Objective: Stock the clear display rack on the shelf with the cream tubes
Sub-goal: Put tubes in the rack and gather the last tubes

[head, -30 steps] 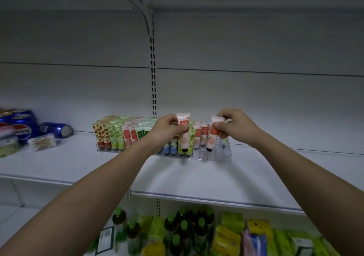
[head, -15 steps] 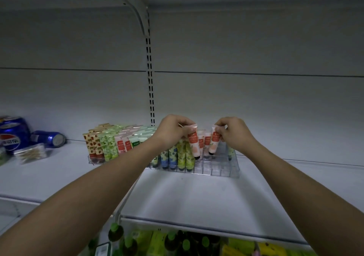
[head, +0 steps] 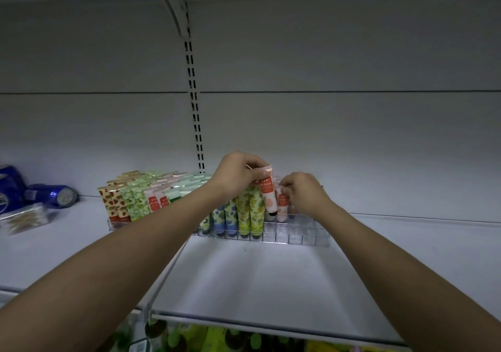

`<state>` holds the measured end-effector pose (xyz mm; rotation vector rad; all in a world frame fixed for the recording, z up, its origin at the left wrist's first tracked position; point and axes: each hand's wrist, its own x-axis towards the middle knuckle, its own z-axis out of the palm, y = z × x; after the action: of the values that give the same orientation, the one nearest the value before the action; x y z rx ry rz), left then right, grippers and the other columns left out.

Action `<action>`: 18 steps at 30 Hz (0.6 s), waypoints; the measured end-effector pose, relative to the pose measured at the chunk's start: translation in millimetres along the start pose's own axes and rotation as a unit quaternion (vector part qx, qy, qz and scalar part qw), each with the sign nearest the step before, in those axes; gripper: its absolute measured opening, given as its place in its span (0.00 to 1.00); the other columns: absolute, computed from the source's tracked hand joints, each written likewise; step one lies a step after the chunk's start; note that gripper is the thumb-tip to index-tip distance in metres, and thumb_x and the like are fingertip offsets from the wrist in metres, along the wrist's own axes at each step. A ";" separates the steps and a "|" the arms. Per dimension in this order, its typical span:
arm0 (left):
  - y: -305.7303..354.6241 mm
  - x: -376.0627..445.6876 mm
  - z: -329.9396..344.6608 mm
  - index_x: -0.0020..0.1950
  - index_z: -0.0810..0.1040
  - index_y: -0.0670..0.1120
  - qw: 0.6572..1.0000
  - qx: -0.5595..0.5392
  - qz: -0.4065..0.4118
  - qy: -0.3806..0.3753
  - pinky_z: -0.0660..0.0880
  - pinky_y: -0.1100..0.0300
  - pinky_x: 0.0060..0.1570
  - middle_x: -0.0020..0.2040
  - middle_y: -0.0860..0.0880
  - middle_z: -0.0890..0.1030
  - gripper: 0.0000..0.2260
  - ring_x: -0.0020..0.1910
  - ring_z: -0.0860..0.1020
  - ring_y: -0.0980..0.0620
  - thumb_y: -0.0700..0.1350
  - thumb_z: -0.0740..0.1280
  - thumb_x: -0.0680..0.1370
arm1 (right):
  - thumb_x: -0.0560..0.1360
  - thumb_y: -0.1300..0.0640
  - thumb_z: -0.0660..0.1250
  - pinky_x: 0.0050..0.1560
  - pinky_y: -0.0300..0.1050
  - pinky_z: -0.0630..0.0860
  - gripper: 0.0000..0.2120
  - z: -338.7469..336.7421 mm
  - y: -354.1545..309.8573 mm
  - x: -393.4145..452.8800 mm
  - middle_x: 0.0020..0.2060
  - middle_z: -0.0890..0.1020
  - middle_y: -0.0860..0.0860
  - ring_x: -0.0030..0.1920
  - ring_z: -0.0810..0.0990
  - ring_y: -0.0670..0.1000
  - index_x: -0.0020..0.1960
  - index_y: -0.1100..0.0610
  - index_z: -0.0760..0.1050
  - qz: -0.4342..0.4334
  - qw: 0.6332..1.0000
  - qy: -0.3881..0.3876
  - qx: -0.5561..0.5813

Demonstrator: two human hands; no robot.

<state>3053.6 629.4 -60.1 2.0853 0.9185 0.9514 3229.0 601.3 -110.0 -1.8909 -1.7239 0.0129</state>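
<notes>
Cream tubes stand in rows in the clear display rack (head: 298,236), which sits on the white shelf (head: 244,278) and is filled on its left, with bare slots to the right. Left hand (head: 238,175) pinches a pink tube (head: 267,193) by its crimped end, cap down over a slot. Right hand (head: 303,193) pinches a second pink tube (head: 282,205), seemingly seated lower. Judged step: slotting; next, lower each straight and release.

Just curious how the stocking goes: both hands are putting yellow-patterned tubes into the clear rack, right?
Not quite. The head view shows the left hand and right hand each holding a pink peach tube, not yellow-patterned ones, over the clear rack.
</notes>
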 end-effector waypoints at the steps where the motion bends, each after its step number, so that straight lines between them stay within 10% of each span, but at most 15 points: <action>1: 0.4 0.8 0.6 0.51 0.84 0.42 1.000 0.004 0.002 -0.001 0.77 0.72 0.38 0.45 0.48 0.84 0.06 0.41 0.81 0.56 0.39 0.70 0.76 | 0.78 0.62 0.64 0.53 0.49 0.75 0.09 1.0 -0.4 -0.8 0.49 0.82 0.58 0.51 0.79 0.58 0.52 0.61 0.82 0.000 1.000 -0.006 -0.007; 10: 5.6 -1.0 0.3 0.54 0.83 0.42 0.999 0.031 0.014 0.014 0.80 0.57 0.52 0.49 0.48 0.84 0.07 0.46 0.82 0.53 0.41 0.70 0.77 | 0.80 0.56 0.62 0.56 0.45 0.71 0.15 -22.9 -5.0 -35.4 0.58 0.77 0.54 0.57 0.77 0.55 0.64 0.58 0.75 0.006 0.999 0.038 0.013; 18: 9.4 -9.1 4.4 0.55 0.84 0.42 0.990 0.140 0.016 0.017 0.77 0.54 0.57 0.52 0.46 0.84 0.09 0.51 0.81 0.50 0.43 0.69 0.77 | 0.80 0.48 0.62 0.56 0.41 0.71 0.14 -8.2 -2.6 -108.2 0.61 0.79 0.47 0.55 0.77 0.47 0.61 0.52 0.79 -0.015 0.984 -0.172 0.042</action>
<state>3055.7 615.9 -58.2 2.3300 1.0907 0.9204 3211.7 498.9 -141.4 -1.8833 -1.9399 0.4161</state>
